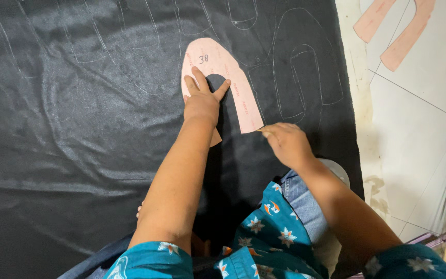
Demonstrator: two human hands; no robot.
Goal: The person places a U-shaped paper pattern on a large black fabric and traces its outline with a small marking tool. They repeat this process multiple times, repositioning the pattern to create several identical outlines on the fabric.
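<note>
A sheet of black fabric [78, 129] fills most of the view, slightly glossy and rumpled into soft folds, and runs out of frame at the top and left. Its right edge lies straight along a pale tiled floor [419, 129], where there is bare room beside it. Faint chalk outlines [305, 67] of arched shapes cover the cloth; several are cut off at the top edge and hard to follow. On the floor at the upper right, a second pink arched piece [401, 31] is only partly in view. On the fabric lies a pink paper template [236, 77], horseshoe-shaped, flat and matte; its left leg is hidden under the left hand [202, 98]. That hand presses flat on it with fingers spread, grasping nothing. The right hand [285, 142] is curled closed just beside the tip of the template's right leg, pinching something thin and pale that is too small to make out.
</note>
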